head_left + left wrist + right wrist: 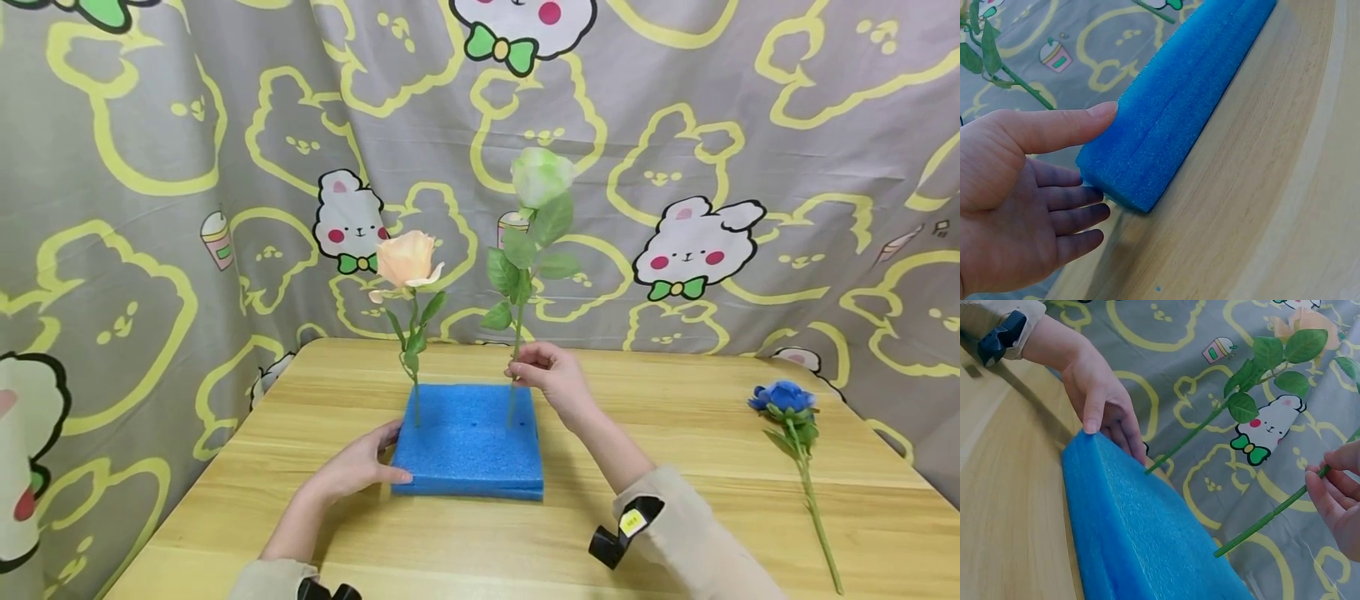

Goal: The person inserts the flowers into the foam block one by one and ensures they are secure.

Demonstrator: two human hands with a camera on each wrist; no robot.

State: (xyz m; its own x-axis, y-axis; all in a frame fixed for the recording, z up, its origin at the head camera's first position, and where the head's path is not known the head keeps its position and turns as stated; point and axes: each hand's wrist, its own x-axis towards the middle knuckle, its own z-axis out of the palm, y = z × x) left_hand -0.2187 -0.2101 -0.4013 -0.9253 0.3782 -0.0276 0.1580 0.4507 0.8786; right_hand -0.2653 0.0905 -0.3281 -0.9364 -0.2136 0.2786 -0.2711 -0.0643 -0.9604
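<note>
The work surface is a wooden table (480, 546) with pale, lengthwise grain; a small blue speck (1158, 288) lies on it near the foam in the left wrist view. A grey curtain (431, 142) rises behind the table and along both sides, hanging in folds and printed with yellow bear outlines, white rabbits with green bows, and drink cups. A blue foam block (468, 454) rests flat on the table, with seams along its front face and small dark holes in its top. The left hand (363, 461) lies at the block's left front corner: thumb against the foam, fingers extended and apart from the thumb, not clamped. The right hand (551, 379) pinches the stem of a green-white rose (519, 248), thumb and fingertips together on it. This rose stands upright above the right part of the block, its stem end at the top face; insertion depth cannot be told. A peach rose (408, 260) stands in the block's left part, unheld. A blue rose (802, 433) lies on the table at far right, well apart from the block. Both forearms wear beige sleeves (693, 533) with black wrist devices (647, 510).
</note>
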